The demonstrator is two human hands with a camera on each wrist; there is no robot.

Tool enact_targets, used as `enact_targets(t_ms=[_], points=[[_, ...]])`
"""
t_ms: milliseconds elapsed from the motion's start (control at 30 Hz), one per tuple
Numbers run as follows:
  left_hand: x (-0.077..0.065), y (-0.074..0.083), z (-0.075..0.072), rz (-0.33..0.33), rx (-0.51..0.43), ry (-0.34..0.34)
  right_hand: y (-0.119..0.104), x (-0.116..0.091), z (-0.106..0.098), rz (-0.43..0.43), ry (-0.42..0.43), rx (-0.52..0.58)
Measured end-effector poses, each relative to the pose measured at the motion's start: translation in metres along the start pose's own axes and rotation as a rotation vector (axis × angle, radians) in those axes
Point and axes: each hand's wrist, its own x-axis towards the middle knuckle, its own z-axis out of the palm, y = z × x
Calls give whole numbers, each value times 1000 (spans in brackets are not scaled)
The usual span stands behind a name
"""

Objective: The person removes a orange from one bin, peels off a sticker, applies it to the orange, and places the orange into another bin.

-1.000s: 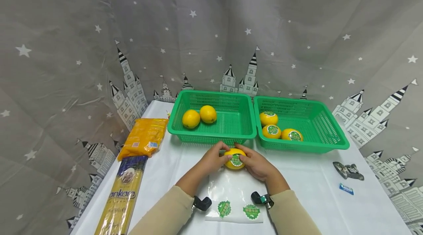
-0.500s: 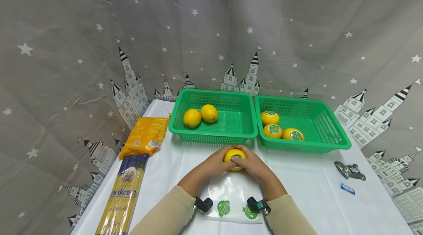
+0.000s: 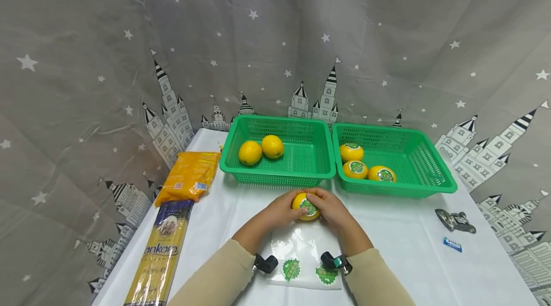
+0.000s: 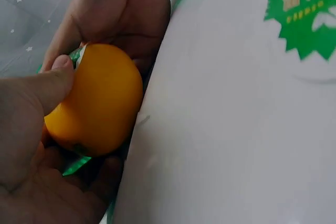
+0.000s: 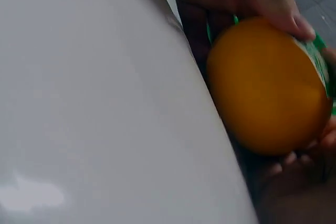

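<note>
Between both hands is an orange (image 3: 308, 216) with a round green-and-white sticker (image 3: 309, 207) on its upper side. My left hand (image 3: 281, 211) curls round its left side, the thumb lying on the sticker's edge. From the right, my right hand (image 3: 332, 207) holds it, with fingers at the sticker's upper right edge. In the left wrist view the orange (image 4: 100, 103) shows bare skin and its stem end, with fingers beneath it. Just in front of the hands lies a glossy white sticker sheet (image 3: 297, 244), with two green stickers left near its front edge.
A green basket (image 3: 277, 177) behind the hands contains two plain oranges. Right of it, another green basket (image 3: 430, 186) holds three stickered oranges. An orange plastic packet (image 3: 188, 177) and a spaghetti pack (image 3: 159, 258) lie at left. Two small wrappers, one black (image 3: 455, 221), lie at right.
Both hands have shifted on the orange. The right thumb has left the sticker's front, and the left thumb now presses its edge. More of the sticker shows than half a second ago.
</note>
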Motion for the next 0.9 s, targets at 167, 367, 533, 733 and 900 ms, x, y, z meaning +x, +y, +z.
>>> enact_targets(t_ms=[167, 367, 533, 733, 900], points=[[0, -1, -2, -11, -7, 4, 5, 1, -8, 7, -51, 57], [0, -6, -2, -22, -46, 10, 8, -2, -8, 20, -92, 76], [5, -11, 4, -26, -101, 15, 5, -6, -2, -17, -125, -95], [14, -7, 16, -65, -170, 66, 5, -8, -1, -51, -113, -172], [17, 1, 23, -116, -95, 185, 4, -7, -3, -58, -124, -139]])
